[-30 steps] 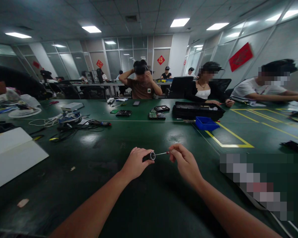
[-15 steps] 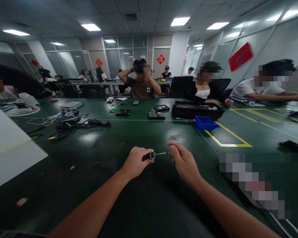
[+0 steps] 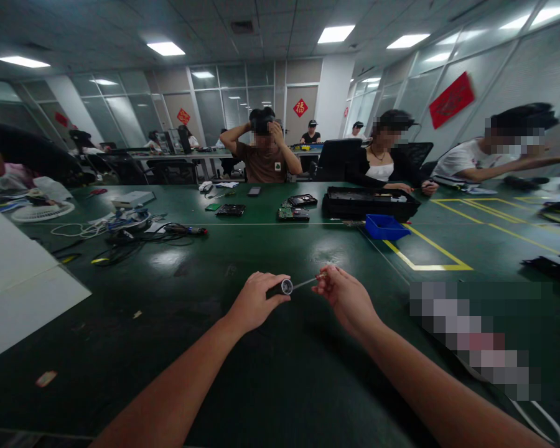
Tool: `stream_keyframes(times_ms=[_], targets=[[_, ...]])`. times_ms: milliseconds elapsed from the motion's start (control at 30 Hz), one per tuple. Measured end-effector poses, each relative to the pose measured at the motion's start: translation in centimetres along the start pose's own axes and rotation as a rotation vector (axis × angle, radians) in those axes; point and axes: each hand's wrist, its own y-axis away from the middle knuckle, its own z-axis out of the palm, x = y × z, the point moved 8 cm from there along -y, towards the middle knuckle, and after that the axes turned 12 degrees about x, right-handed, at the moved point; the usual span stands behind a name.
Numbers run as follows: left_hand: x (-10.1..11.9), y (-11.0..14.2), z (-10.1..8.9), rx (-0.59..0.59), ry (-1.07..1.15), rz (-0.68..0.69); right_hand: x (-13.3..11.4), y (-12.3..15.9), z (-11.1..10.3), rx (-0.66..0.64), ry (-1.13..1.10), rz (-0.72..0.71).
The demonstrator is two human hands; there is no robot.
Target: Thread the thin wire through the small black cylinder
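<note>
My left hand [image 3: 254,302] is wrapped round a black cylinder [image 3: 275,290] with a pale ring at its open round end. That end faces right and towards me; the cylinder's exact kind does not show. My right hand [image 3: 348,292] is closed on the handle of a thin screwdriver [image 3: 304,284], which has a red part at the fingers. The metal shaft points left, with its tip at or very near the cylinder's ringed end. Whether the tip touches or enters it, I cannot tell. Both hands are held above the green table [image 3: 205,348].
Ahead lie hard drives [image 3: 294,214], a blue bin [image 3: 386,228] and a long black tray [image 3: 368,204]. Tangled cables [image 3: 126,233] sit at the left, beyond a white panel [image 3: 23,286]. A blurred-out object [image 3: 476,336] is at the right. Other people sit across the table.
My right fingers have shifted and curled more around the screwdriver handle, and its shaft now slants more upward to the right. My left hand keeps its hold on the black cylinder.
</note>
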Motion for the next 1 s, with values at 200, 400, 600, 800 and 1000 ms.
stream_keyframes(times_ms=[200, 400, 600, 800, 1000], targets=[[-0.1, -0.1, -0.3, 0.006, -0.042, 0.004, -1.0, -0.2, -0.8, 0.053, 0.098, -0.161], [-0.1, -0.1, -0.2, 0.011, -0.058, 0.004, -2.6, 1.3, -0.1, 0.029, 0.346, -0.376], [-0.6, 0.0, -0.2, 0.036, -0.053, -0.023, -3.3, 2.0, 0.4, 0.018, 0.438, -0.454], [-0.6, 0.0, -0.2, 0.041, -0.063, -0.021, -3.2, 2.2, 0.7, -0.021, 0.428, -0.450], [-0.7, 0.0, -0.3, 0.043, -0.047, -0.042, -3.4, 2.6, 0.9, -0.034, 0.454, -0.481]])
